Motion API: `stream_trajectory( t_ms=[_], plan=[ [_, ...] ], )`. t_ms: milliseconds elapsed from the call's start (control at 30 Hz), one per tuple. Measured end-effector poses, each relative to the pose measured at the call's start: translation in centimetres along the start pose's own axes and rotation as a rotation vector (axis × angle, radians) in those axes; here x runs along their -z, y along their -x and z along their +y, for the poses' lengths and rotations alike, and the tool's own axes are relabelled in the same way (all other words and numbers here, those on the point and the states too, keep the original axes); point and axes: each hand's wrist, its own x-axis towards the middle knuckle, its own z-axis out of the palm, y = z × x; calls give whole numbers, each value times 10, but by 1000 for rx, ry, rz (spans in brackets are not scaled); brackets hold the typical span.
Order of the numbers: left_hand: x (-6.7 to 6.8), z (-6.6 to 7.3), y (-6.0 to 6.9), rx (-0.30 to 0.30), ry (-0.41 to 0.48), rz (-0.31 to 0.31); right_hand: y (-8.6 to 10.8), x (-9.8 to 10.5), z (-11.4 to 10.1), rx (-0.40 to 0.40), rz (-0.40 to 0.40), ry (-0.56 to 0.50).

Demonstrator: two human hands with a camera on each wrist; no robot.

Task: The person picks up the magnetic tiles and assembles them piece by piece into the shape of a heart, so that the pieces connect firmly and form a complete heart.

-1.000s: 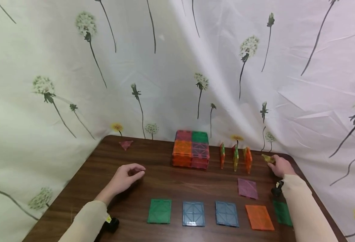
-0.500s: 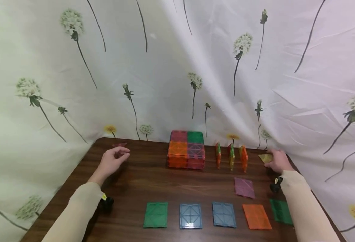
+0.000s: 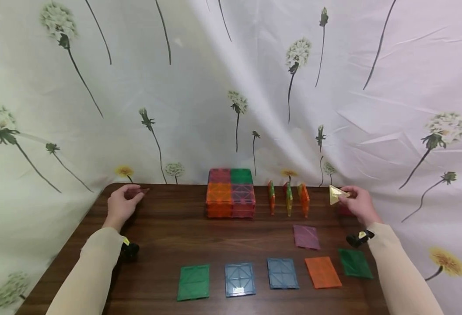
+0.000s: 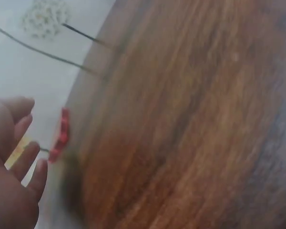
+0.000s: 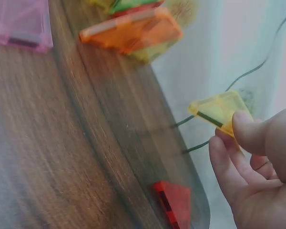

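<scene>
My right hand (image 3: 361, 205) pinches a yellow triangular magnetic tile (image 3: 337, 194) between thumb and fingers, lifted above the table at the back right. In the right wrist view, the yellow tile stands clear of the wood, with a red tile (image 5: 175, 202) lying below it. At the back left, my left hand (image 3: 121, 205) reaches beside a red triangular tile (image 3: 146, 191), its fingers loosely bent. The left wrist view shows this red tile (image 4: 63, 136) edge-on, just beyond the fingertips, apparently not held. The left hand partly hides it in the head view.
A block of stacked tiles (image 3: 231, 192) stands at the back middle. Several upright tiles (image 3: 288, 199) stand right of it. A purple tile (image 3: 306, 236) lies flat before them. A front row holds green (image 3: 193, 282), blue (image 3: 240, 280) and orange (image 3: 323, 272) square tiles. A patterned cloth hangs behind.
My left hand has moved back and left to the red triangular tile. The right hand has raised the yellow triangular tile off the table, uncovering a red tile. The head view has shifted right.
</scene>
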Motion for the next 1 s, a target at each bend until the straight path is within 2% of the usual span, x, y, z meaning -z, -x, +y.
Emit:
stream_trajectory(
  t_ms=[100,200,267,400,467,600,733,833,933,1000],
  plan=[
    [-3,-10,-7,-7,-43,0,10,2,-6,-10,7,-102],
    [-5,-18,-11,-17,-121,-46,19,3,-14,9,-5,-136],
    [-5,-22,-11,3,-165,-85,22,2,-19,33,-24,-159],
    [-3,-21,-14,51,-193,-160,28,0,-33,63,-48,-251],
    [-4,-18,-16,35,-190,-178,32,-1,-40,73,-51,-295],
    [1,-15,-14,-50,-177,-165,40,-8,-56,99,-65,-308],
    [6,-15,-6,-92,-161,-132,49,-18,-68,100,-106,-265],
    [10,-14,2,-80,-148,-112,52,-25,-73,117,-141,-246],
    [15,-12,10,-36,-119,-105,55,-33,-77,149,-166,-242],
    [16,-9,15,0,-76,-121,56,-38,-81,168,-181,-248]
  ],
)
